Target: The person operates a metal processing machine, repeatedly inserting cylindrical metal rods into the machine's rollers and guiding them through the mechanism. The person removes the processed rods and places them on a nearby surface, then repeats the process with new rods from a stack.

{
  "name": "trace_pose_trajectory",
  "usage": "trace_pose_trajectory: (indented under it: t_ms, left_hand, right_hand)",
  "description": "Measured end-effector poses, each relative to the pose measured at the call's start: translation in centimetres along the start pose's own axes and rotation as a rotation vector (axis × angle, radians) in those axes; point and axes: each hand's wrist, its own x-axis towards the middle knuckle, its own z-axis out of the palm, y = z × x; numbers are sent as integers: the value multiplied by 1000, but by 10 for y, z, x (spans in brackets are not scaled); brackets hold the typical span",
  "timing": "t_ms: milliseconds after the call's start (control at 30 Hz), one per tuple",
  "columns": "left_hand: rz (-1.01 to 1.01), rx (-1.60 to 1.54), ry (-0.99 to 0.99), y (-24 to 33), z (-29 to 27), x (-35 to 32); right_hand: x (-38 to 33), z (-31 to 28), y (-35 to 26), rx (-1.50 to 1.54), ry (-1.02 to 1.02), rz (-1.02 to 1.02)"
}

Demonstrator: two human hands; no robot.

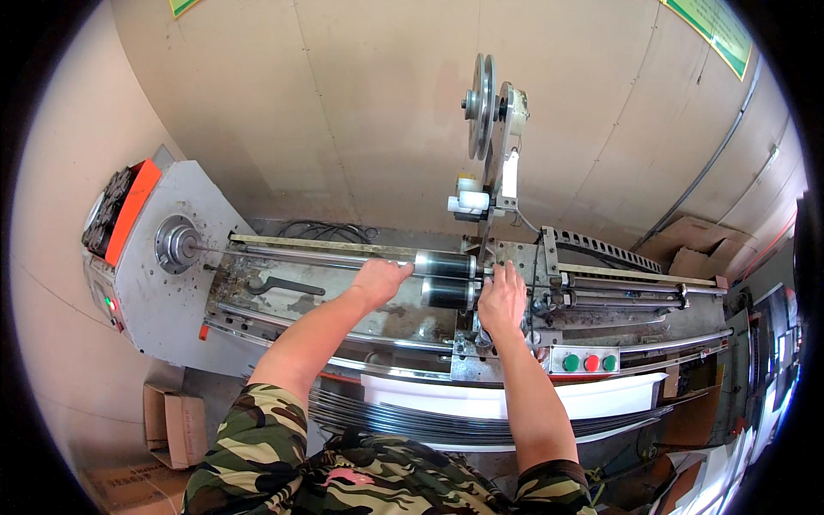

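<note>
A long thin metal rod (283, 259) runs from the round chuck (178, 245) on the left toward the carriage on the right. My left hand (378, 282) is closed around this rod, just left of two dark, shiny rollers (446, 293). Over the carriage (475, 360), right beside the rollers' right ends, lies my right hand (503, 298), its fingers stretched away from me and slightly apart. What its palm and thumb touch underneath is hidden. Above the carriage stands an upright arm with a large metal pulley wheel (489, 107).
A hook spanner (287, 287) lies on the machine bed. A panel with green and red buttons (590, 362) sits right of my right forearm. Many thin rods (403, 419) lie in front of the machine. Cardboard boxes (176, 425) stand at lower left.
</note>
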Motion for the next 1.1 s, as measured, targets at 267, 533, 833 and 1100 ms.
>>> trace_pose_trajectory:
  t_ms: [267,533,833,1100]
  left_hand:
    - [-8,-19,43,-6,12,-6]
    - [4,-53,48,-11,20,-3]
    - [-14,-51,1,-5,15,0]
    - [-13,-46,-14,4,4,2]
  right_hand:
    - [-3,9,-5,13,13,-41]
    - [-6,16,-3,8,22,-68]
    - [-5,14,1,32,23,-69]
    - [1,8,8,26,17,-56]
